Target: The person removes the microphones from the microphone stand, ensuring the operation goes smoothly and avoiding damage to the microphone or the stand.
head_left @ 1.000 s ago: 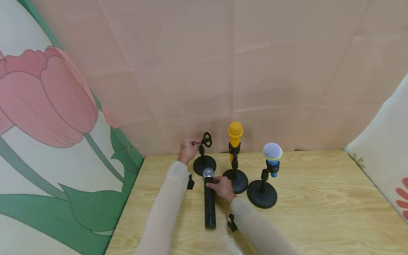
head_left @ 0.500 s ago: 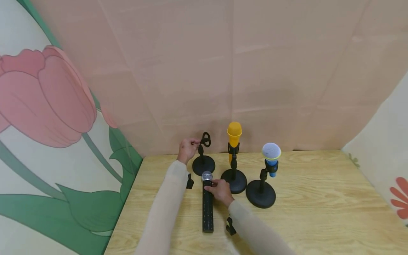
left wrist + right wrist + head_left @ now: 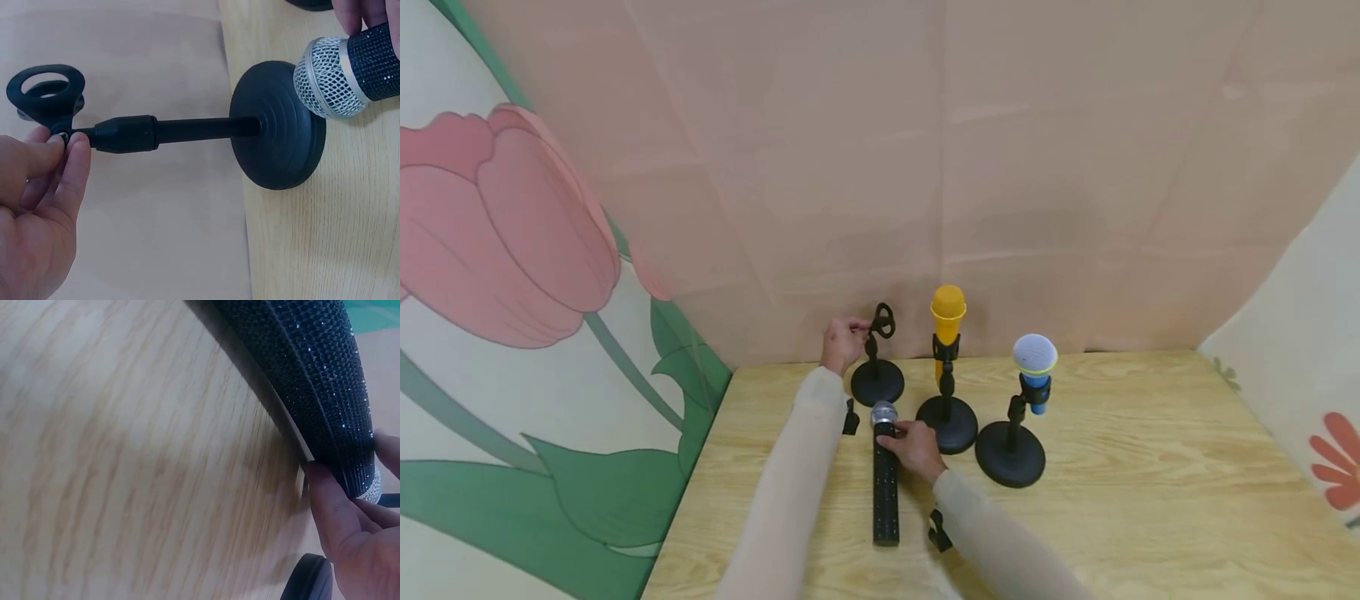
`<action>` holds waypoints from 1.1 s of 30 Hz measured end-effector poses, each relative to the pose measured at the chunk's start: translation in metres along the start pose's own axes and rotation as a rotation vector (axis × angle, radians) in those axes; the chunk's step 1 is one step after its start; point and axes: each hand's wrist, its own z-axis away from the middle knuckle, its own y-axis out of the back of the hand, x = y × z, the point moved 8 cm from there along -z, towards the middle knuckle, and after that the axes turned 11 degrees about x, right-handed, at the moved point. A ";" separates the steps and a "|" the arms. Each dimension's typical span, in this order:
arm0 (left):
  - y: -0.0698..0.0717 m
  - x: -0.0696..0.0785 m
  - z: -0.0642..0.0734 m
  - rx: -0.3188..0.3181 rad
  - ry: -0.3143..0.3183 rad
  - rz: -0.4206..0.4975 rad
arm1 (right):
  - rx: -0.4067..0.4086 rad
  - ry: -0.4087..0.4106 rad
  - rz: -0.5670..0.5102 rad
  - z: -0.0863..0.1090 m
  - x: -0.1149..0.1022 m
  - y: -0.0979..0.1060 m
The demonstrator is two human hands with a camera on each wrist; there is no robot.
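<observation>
My left hand pinches the joint just below the clip of a black microphone stand. The stand's clip holds no microphone, and its round base is at the back of the table. In my right hand is a black glittery microphone with a silver mesh head, gripped between thumb and fingers near the head. The head lies close in front of the stand's base, and the handle points toward me. In the right wrist view the fingers lie along the microphone's sides.
To the right, a yellow microphone sits in a second black stand. Farther right a blue microphone with a white head is in a third stand. A pink cloth-like backdrop rises behind the wooden table.
The microphone and right hand first came slightly toward me, then held nearly steady. The held stand has shifted slightly up in view with my left hand still pinching it. The view itself drifted a little.
</observation>
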 end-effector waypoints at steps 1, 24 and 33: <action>0.000 0.000 0.000 -0.001 0.003 -0.001 | 0.000 0.000 0.002 0.000 0.000 0.000; 0.008 -0.004 0.029 0.004 -0.164 0.161 | 0.016 0.009 -0.007 -0.001 0.002 0.027; -0.006 0.006 0.043 -0.089 -0.245 0.121 | 0.030 0.133 0.002 0.001 -0.009 0.051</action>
